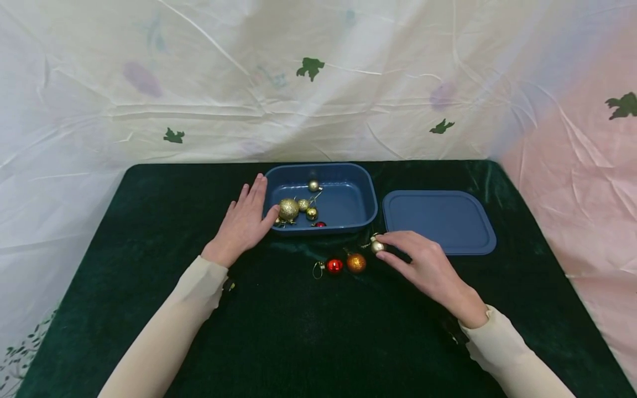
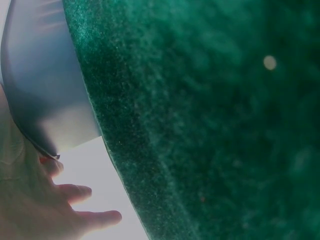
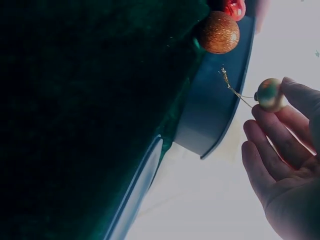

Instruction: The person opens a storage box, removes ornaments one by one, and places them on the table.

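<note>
Currently a small pale-gold bauble sits below and right of the head view's centre, pinched between thumb and fingers of the right hand. A light pinch should suit its roundness, with its gold loop clear of the orange glitter bauble and red bauble at lower centre. The left hand, fingers straight and grasping nothing, lies along the left rim of the blue box, well placed to steady it. The blue lid lies right of centre.

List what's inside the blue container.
Gold baubles, plus a red bauble partly hidden by the near wall. What the left hand covers at the left end can't be seen.
</note>
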Tool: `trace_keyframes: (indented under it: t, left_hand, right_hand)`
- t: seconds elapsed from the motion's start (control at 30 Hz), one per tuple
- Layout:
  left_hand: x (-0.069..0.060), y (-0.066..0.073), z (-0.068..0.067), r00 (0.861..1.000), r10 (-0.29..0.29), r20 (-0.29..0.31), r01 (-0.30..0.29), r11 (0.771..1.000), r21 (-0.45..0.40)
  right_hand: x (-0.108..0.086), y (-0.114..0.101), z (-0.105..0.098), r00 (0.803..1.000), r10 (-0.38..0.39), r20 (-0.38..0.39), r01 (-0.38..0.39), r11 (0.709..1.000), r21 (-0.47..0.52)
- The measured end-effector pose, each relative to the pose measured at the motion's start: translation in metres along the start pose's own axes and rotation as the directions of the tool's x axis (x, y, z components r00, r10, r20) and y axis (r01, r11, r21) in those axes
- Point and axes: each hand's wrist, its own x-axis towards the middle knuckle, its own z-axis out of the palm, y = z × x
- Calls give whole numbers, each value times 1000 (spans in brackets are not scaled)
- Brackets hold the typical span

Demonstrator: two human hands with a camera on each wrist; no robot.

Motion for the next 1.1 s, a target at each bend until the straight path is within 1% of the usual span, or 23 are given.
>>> trace_keyframes:
  t: [0.2,0.4,0.63,0.83,1.1]
  left_hand:
    - [0,0,0,1000,-2,4,2,1000,-2]
    - [1,0,0,1000,-4,6,4,1000,-3]
    - [1,-1,1,1000,2,0,-2,1000,3]
    - [0,-1,2,1000,1,0,-1,1000,0]
    - [0,-1,2,1000,-5,4,5,1000,-8]
  right_hand:
    - [-4,3,5,999,-9,33,8,1000,10]
    - [-7,6,8,997,2,76,-3,1000,17]
    - [-9,9,10,990,29,140,-33,999,28]
    - [-8,10,12,984,28,178,-32,999,20]
    - [-8,10,14,974,53,220,-59,998,19]
